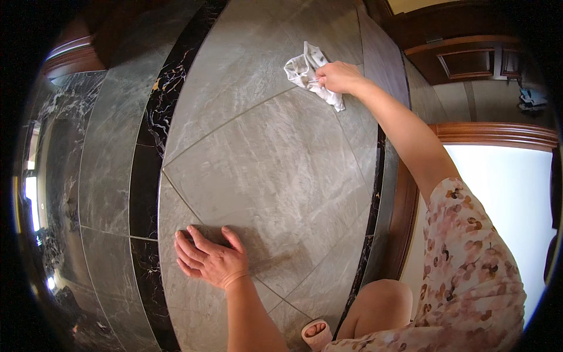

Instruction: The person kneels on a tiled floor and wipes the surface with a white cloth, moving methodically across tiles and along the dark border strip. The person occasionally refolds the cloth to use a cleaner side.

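Observation:
My right hand (338, 78) grips a crumpled white cloth (303, 66) with dark spots, and the cloth lies against the grey marbled floor tile (264, 149). Between thumb and fingers a thin, pale, straight sliver shows; whether it is a tool or a fold of cloth I cannot tell. Lower in the view, my left hand (211, 255) is palm down over the tiles with its fingers spread and holds nothing. A shadow falls beside it, and its palm is hidden.
A black marble strip (145, 189) borders the tiles on the left. Wooden door trim (492, 135) and dark panelled wood (466, 61) stand at the right. My bent knee (378, 303) and slippered foot (316, 334) are at the bottom.

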Available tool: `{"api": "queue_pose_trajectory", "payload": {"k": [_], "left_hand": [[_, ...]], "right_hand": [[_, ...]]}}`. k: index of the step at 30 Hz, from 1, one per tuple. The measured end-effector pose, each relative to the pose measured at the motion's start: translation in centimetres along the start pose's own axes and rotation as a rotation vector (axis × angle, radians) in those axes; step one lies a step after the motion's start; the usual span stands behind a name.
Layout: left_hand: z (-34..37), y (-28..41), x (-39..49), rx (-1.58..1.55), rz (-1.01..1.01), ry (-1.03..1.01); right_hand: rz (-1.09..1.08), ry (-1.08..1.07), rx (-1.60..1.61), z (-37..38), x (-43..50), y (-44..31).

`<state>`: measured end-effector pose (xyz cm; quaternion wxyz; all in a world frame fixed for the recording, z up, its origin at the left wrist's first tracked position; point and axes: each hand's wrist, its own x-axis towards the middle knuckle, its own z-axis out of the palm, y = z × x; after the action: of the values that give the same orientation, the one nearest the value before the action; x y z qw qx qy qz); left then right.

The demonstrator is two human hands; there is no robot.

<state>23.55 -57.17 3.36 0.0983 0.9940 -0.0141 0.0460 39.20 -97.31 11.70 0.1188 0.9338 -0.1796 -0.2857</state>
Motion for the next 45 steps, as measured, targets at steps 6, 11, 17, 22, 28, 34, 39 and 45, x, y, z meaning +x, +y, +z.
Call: {"api": "queue_pose_trajectory", "payload": {"k": [6,11,17,22,28,34,39,45], "left_hand": [[0.0,0.3,0.0,-0.01,-0.019,-0.014],[-0.1,0.1,0.0,-0.018,0.001,-0.005],[0.3,-0.1,0.1,-0.005,0.009,0.026],[0.1,-0.1,0.1,0.006,-0.009,-0.002],[0.0,0.0,0.0,-0.018,-0.019,-0.031],[0.1,-0.3,0.0,-0.021,-0.026,-0.03],[0.1,0.3,-0.1,-0.04,-0.024,-0.037],[-0.1,0.3,0.0,-0.033,-0.035,-0.038]], "right_hand": [[-0.302,0.034,-0.062,0.1,-2.5,-6.5],[-0.55,0.107,-0.154,-1.7,-2.9,-11.1],[-0.184,0.025,-0.088,1.1,-0.5,-2.0],[-0.076,0.1,-0.056,2.0,0.6,-0.6],[0.234,0.21,0.061,3.2,1.3,-3.3],[0.085,0.229,-0.179,2.7,2.8,-1.0],[-0.082,0.34,-0.248,3.7,2.8,-0.6],[-0.579,0.495,-0.143,0.6,-1.2,-17.5]]}}
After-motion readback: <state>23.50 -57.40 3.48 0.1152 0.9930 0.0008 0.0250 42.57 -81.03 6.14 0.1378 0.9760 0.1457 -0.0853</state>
